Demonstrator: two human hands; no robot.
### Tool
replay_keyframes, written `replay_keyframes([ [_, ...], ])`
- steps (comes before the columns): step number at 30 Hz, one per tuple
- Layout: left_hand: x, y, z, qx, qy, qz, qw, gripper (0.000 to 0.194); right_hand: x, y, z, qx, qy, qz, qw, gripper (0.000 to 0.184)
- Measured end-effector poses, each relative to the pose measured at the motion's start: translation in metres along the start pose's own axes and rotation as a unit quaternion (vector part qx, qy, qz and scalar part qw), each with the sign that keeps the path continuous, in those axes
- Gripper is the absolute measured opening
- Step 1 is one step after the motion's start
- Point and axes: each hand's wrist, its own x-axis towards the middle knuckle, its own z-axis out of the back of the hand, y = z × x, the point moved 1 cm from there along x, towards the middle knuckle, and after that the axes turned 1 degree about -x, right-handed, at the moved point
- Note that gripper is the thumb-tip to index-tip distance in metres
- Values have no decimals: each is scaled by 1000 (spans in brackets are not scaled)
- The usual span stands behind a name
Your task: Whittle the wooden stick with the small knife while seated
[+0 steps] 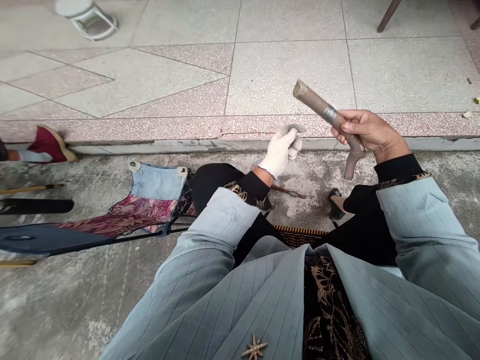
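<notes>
My right hand point(363, 130) is closed around a brown crooked stick point(315, 100), held tilted with its far end up and to the left. A band of thin metal wire point(330, 114) is wound about the stick just above my fingers, and its lower end bends downward below the hand. My left hand point(279, 150), in a white knitted glove, is closed in a pinch to the left of the stick and apart from it. A greyish curved edge shows at its fingertips, and a fine strand hangs below. What the glove grips is unclear.
A thin brown rod point(288, 191) with wire round it lies on the concrete beyond my lap. A patterned cloth folding seat point(142, 212) stands at left, near another person's red shoe point(52, 145). A raised tiled step point(180, 145) runs across, bearing a white stool point(93, 22).
</notes>
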Motion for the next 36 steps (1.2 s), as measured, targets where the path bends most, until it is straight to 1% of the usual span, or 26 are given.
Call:
replay_keyframes([
  [2, -1, 4, -2, 15, -28, -12, 999, 33, 4, -3, 3, -1, -49, -7, 999, 41],
  [4, -2, 6, -4, 54, -49, -29, 997, 31, 8, -7, 7, -7, -92, -15, 996, 35],
  [6, -5, 4, -7, 120, -44, -59, 990, 30, 13, -14, 12, -29, -126, -25, 991, 33],
  [8, -9, -2, -9, 205, -19, -98, 974, 31, 19, -21, 15, -88, -146, -45, 984, 34],
  [9, -11, -5, -9, 249, -5, -119, 961, 32, 21, -25, 15, -134, -152, -59, 977, 35],
  [11, -15, -12, -8, 327, 12, -153, 932, 36, 25, -32, 14, -249, -145, -90, 953, 35],
  [12, -16, -15, -7, 358, 17, -165, 919, 37, 26, -35, 12, -306, -128, -107, 937, 34],
  [13, -17, -17, -6, 383, 22, -171, 908, 37, 26, -37, 8, -350, -94, -123, 924, 33],
  [14, -17, -18, -4, 399, 29, -172, 900, 36, 26, -38, 5, -377, -40, -140, 915, 31],
  [15, -17, -20, -3, 405, 42, -171, 897, 34, 24, -38, 1, -382, 36, -157, 910, 30],
  [16, -17, -20, -1, 400, 62, -167, 899, 32, 20, -36, -3, -365, 125, -172, 906, 30],
  [18, -17, -21, 1, 350, 116, -152, 917, 28, 10, -30, -7, -286, 294, -183, 893, 35],
  [19, -16, -21, 1, 309, 138, -139, 931, 27, 5, -24, -7, -239, 341, -168, 893, 40],
  [20, -16, -21, 2, 263, 148, -123, 945, 26, 1, -18, -5, -196, 351, -147, 904, 45],
  [21, -14, -20, 3, 217, 145, -105, 960, 26, -2, -12, -2, -148, 316, -110, 931, 48],
  [22, -13, -19, 3, 175, 130, -87, 972, 27, -4, -6, 3, -96, 255, -61, 960, 49],
  [23, -11, -16, 4, 141, 106, -72, 982, 28, -5, -2, 7, -55, 179, -19, 982, 49],
  [24, -9, -14, 4, 114, 78, -60, 989, 29, -4, 1, 12, -27, 95, 11, 995, 48],
  [25, -7, -11, 4, 96, 49, -53, 993, 29, -3, 2, 15, -13, 18, 27, 999, 46],
  [26, -4, -9, 4, 86, 20, -48, 995, 28, -2, 2, 18, -11, -45, 28, 999, 43],
  [27, -2, -6, 4, 84, -9, -47, 995, 28, 0, 0, 20, -16, -90, 19, 996, 40],
  [29, 0, -4, 5, 99, -61, -57, 992, 30, 6, -5, 22, -27, -133, -4, 991, 35],
  [31, -1, -6, 5, 140, -86, -82, 983, 34, 11, -10, 23, -29, -152, -19, 988, 32],
  [33, -7, -11, 5, 202, -74, -114, 970, 38, 15, -14, 23, -25, -171, -28, 985, 30],
  [35, -14, -17, 3, 276, -47, -149, 948, 40, 18, -17, 22, -37, -195, -39, 979, 28],
  [36, -18, -21, 1, 310, -35, -167, 935, 41, 20, -18, 20, -60, -207, -46, 975, 27],
])
